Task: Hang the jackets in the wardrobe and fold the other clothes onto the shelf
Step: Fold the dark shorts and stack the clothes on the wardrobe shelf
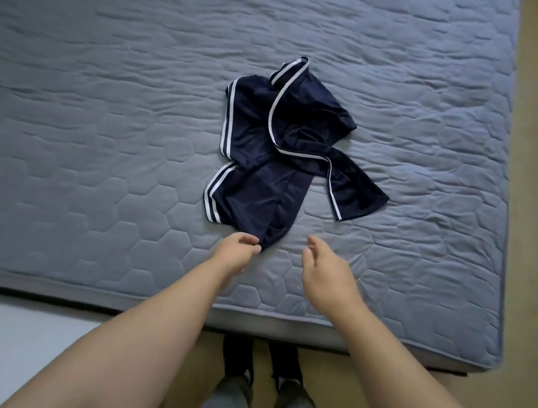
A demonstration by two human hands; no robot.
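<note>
Bare forearms reach over the grey-blue quilted mattress. On it lies the crumpled navy white-striped sports garment; the left hand pinches its near corner, probably to pull it flat for folding. Just beside it, the right hand hovers with fingers loosely spread, touching nothing.

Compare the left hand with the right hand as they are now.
The left hand pinches the near corner of the navy shorts; the right hand holds nothing. The left hand's fingers are curled, the right hand's relaxed and apart. Both reach over the quilted mattress.
</note>
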